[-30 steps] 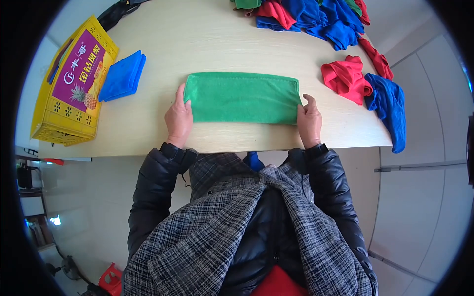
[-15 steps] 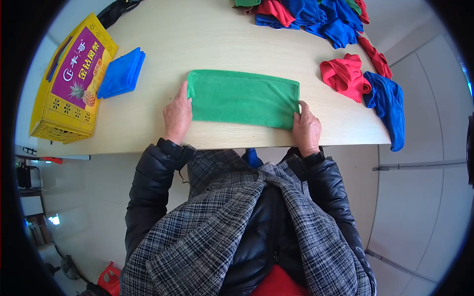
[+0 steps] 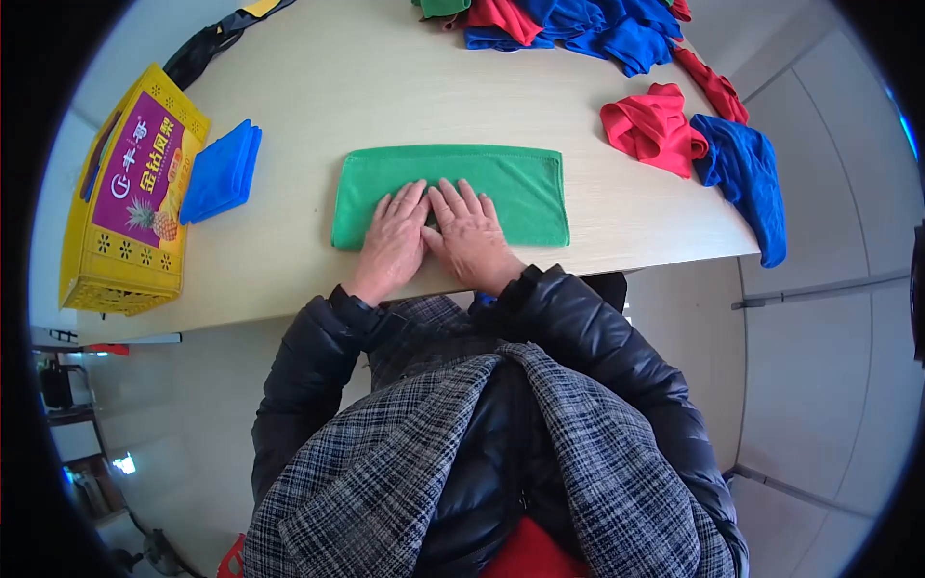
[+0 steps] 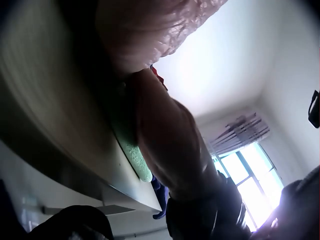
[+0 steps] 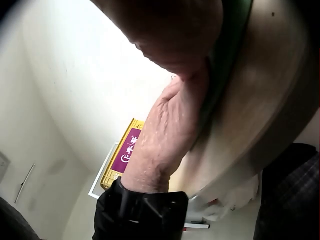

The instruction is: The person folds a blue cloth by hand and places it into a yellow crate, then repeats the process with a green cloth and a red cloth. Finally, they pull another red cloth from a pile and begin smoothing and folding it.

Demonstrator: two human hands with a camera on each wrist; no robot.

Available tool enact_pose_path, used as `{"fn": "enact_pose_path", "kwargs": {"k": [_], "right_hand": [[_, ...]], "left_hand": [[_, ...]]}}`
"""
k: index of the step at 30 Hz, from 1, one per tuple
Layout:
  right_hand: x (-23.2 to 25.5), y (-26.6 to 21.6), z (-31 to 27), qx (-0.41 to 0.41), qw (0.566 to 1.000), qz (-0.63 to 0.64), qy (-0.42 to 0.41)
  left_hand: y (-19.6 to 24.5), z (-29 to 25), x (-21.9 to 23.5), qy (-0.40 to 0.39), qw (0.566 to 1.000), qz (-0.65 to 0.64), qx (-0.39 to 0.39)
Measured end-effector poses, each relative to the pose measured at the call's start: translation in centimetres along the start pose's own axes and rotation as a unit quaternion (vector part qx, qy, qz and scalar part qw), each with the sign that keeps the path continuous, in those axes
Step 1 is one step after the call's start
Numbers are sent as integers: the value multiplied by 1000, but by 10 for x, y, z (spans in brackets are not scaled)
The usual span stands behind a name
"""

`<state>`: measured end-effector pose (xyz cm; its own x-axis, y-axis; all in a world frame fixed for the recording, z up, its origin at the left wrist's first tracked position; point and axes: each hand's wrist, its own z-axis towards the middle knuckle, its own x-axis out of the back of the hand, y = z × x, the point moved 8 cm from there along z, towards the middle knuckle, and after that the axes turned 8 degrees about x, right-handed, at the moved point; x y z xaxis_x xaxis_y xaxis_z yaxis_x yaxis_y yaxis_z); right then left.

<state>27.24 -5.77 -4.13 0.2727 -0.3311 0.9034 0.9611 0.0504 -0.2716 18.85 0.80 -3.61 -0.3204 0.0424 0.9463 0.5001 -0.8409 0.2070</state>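
A green cloth (image 3: 525,193), folded into a long rectangle, lies flat on the table near its front edge. My left hand (image 3: 393,241) rests on the middle of the cloth's near side, fingers straight and pointing away from me. Right beside it, my right hand (image 3: 470,239) lies flat on the same cloth, its thumb close to the left hand. In the left wrist view the cloth's edge (image 4: 137,162) shows as a thin layer on the tabletop beneath the hands. Part of the cloth is hidden under both palms.
A folded blue cloth (image 3: 220,175) leans by a yellow crate (image 3: 82,236) at the left. To the right lie a crumpled red cloth (image 3: 650,130) and a blue cloth (image 3: 742,173). A heap of blue cloths (image 3: 617,34), with red and green ones, sits at the back.
Both hands have left the short ends of the green cloth and come together on its middle. The cloth now lies straighter; the whole head view has shifted slightly.
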Motion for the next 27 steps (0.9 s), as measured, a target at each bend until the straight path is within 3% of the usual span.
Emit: {"fn": "enact_pose_path", "kwargs": {"k": [3, 6, 15, 19, 22, 27], "right_hand": [[-7, 28, -7, -42, 999, -22, -14], [2, 64, -26, -82, 996, -43, -13], [38, 120, -45, -180, 978, -90, -55], [49, 96, -26, -118, 981, -157, 4], [24, 94, -24, -115, 986, -116, -18], [25, 110, -30, -123, 987, -100, -19]], "left_hand": [[-3, -1, -9, -36, 999, 25, -6], [-31, -5, -7, -51, 997, 30, 48], [-65, -4, 1, -28, 996, 21, 79], [-59, 8, 5, -62, 988, 90, 111], [-45, 19, -2, -61, 995, 65, 47], [-69, 15, -14, -74, 993, 61, 69]]}}
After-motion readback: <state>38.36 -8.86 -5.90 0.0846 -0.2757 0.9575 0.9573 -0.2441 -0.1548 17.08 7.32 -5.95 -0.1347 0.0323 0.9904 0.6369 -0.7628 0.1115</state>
